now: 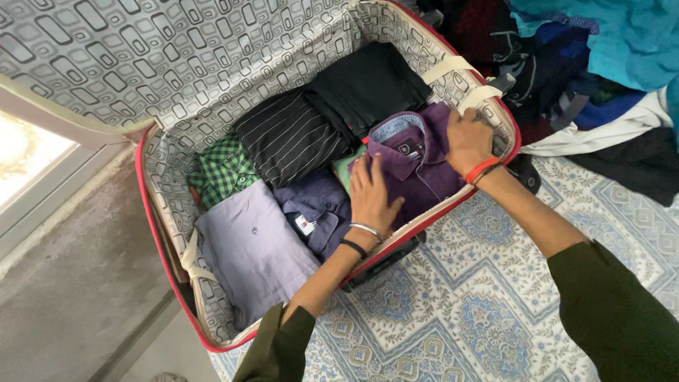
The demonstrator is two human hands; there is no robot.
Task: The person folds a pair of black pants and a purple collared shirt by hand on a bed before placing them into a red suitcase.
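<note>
- Over the open suitcase (152, 191), both hands press flat on a folded purple shirt (424, 159) that lies at the right end of the case, against the red-edged wall.
- Her left hand (371, 194) lies spread on the shirt's near edge, fingers open, gripping nothing; the right hand (468, 139) rests on the far corner beside the cream strap (453, 67), its fingers curled over the cloth, though I cannot tell whether they pinch it.
- To seat the shirt well, I would say the palms should stay flat and push evenly, so the collar stays on top and the fold does not slide.
- Beside the purple shirt sit a dark blue shirt (322, 209), a pale lilac shirt (254, 247), a green checked shirt (223, 170), a black striped garment (290, 134) and a black folded piece (371, 81), all packed touching one another.
- Little open room remains inside: the right wall is just beside the right hand, and the near rim runs right under the left wrist.
- Outside the case there is freer room on the patterned bedspread (481, 304), while a heap of loose clothes (587, 64) crowds the far right corner.
- Left of the bed lies the grey floor (71, 283).
</note>
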